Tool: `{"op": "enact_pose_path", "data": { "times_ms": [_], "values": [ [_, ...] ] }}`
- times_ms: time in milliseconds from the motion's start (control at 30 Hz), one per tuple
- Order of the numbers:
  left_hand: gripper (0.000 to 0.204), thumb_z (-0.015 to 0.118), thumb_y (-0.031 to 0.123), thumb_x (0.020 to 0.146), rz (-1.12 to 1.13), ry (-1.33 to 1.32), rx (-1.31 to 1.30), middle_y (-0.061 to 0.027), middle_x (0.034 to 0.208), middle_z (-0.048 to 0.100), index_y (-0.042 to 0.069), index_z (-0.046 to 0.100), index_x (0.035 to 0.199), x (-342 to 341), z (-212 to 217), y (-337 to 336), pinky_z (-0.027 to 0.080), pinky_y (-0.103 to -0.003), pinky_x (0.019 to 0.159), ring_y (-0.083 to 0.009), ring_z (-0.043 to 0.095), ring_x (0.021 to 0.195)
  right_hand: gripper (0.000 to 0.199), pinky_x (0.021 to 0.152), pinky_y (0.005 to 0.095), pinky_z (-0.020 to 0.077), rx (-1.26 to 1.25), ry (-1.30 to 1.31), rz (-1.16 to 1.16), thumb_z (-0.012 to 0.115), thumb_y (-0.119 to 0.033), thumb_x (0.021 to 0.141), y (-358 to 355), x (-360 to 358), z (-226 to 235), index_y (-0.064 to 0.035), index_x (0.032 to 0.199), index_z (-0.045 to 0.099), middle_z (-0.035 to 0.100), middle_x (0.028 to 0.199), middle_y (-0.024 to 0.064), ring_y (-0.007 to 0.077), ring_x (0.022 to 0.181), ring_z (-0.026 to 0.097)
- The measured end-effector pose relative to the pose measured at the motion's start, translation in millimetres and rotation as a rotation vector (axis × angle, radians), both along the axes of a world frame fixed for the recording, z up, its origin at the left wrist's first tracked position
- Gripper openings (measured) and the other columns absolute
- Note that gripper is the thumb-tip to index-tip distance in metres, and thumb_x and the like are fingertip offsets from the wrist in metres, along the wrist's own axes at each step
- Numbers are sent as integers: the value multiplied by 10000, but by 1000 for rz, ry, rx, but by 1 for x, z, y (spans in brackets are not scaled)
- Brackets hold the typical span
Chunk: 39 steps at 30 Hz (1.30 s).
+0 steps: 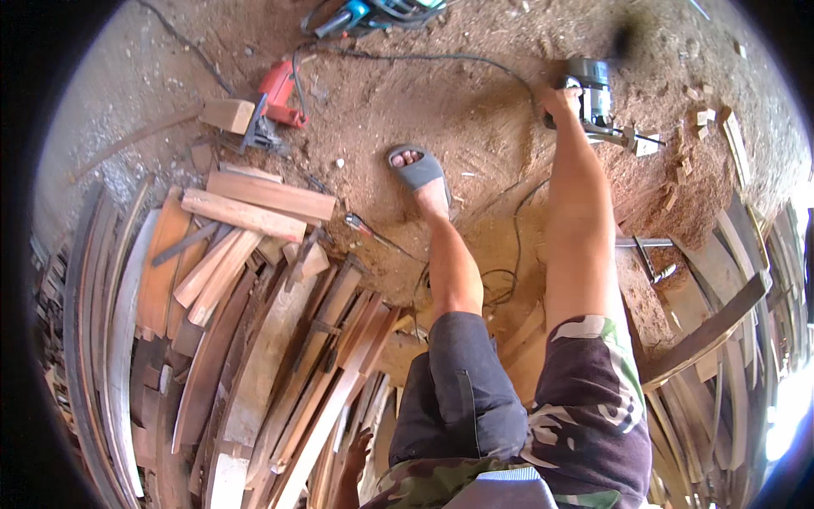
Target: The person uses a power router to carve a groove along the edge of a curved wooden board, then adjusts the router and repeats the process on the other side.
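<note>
At the upper right my right arm stretches forward. My right hand (565,100) is closed around the grip of a dark power tool (596,89) with a round motor housing and a flat metal base; its exact kind is hard to tell. A small pale wood block (648,145) lies by the base's right end. Down at the lower edge, left of my body, my left hand (359,450) hangs in shade beside the stacked boards, fingers apart and nothing visible in it. My sandalled foot (417,167) rests on the sawdust-covered ground.
A red power tool (278,92) with a metal base stands at upper left beside a wood block (227,114). A blue-green power tool (356,15) lies at the top. Black cords (441,57) cross the ground. Boards (254,382) crowd the left; more timber (712,331) lies right.
</note>
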State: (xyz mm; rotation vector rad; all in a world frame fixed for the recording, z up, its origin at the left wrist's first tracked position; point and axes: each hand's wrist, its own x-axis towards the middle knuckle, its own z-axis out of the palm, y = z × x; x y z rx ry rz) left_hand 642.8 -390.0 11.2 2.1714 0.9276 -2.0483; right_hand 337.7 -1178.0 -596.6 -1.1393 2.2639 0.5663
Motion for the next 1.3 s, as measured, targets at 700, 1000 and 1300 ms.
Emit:
{"op": "enact_pose_path", "data": {
  "times_ms": [700,1000,1300],
  "values": [
    [421,472,241,1093,-305,-710,-1028,-145,1498,569,27,556,1447,8,0,20,351,-440,1203,-267,492,1439,448,810,439,588,-40,-1464,130,710,-138,773,532,-46,760,-7,1201,694,761,927,212,294,853,748],
    [374,565,252,1020,-757,-381,-717,-221,1297,620,12,612,1302,-77,-43,169,427,-495,1055,-367,565,1254,533,819,480,579,-371,-1360,252,721,-125,732,721,-183,813,-61,1261,695,758,923,224,383,874,747],
    [341,657,264,947,-1619,-426,-995,-298,1096,671,-3,668,1158,-191,-90,91,503,-550,908,-466,637,1068,517,838,416,569,-927,-1052,-263,778,-115,769,926,-431,945,-15,1267,685,758,986,216,304,866,743]
  ]
}}
